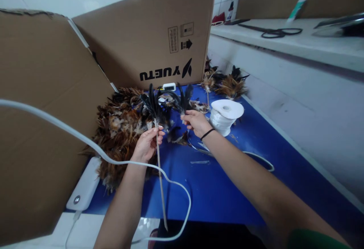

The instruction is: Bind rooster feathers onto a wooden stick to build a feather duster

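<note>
Well, left hand (146, 142) pinches the stick (160, 169) below its feathers (152, 104) — right hand (198, 122) pinches a tuft (184, 100) (black).

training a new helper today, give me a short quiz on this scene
1. True or false: the left hand holds a thin stick with black feathers at its top.

2. Which lies on the white ledge?
A) the white spool
B) the black scissors
C) the power bank

3. Fill in the blank: a thin black ____ circles the wrist of the right hand.

Key: 1 true; 2 B; 3 band
</note>
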`<action>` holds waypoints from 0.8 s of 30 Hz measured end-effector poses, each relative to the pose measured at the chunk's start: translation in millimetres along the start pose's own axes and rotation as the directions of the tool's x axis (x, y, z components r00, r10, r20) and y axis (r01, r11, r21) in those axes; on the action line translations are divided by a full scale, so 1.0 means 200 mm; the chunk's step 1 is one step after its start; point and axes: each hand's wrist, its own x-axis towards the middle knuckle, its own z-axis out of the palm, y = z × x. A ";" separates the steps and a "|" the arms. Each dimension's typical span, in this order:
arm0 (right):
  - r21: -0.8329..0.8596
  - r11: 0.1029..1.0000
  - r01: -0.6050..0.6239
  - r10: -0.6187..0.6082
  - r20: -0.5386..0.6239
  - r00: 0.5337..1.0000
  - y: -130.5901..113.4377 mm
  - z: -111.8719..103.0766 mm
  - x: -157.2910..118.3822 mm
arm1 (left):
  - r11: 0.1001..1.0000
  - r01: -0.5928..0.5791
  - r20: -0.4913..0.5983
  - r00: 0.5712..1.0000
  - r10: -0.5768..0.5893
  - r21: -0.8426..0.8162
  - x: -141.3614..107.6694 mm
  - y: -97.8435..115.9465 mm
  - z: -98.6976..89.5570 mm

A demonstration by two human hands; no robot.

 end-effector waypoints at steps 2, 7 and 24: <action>0.120 0.993 0.018 -0.017 -0.003 1.000 -0.02 0.01 -0.02 | 1.000 0.000 -0.010 1.000 0.000 0.000 0.00 0.00 0.00; 0.262 0.951 0.163 -0.168 -0.003 0.986 -0.08 0.06 -0.12 | 0.999 -0.025 -0.012 1.000 0.026 0.040 -0.01 0.00 0.01; -0.019 0.994 0.111 -0.101 0.282 0.954 -0.07 0.22 -0.25 | 0.977 -0.093 0.050 0.995 0.085 0.193 -0.05 -0.02 0.07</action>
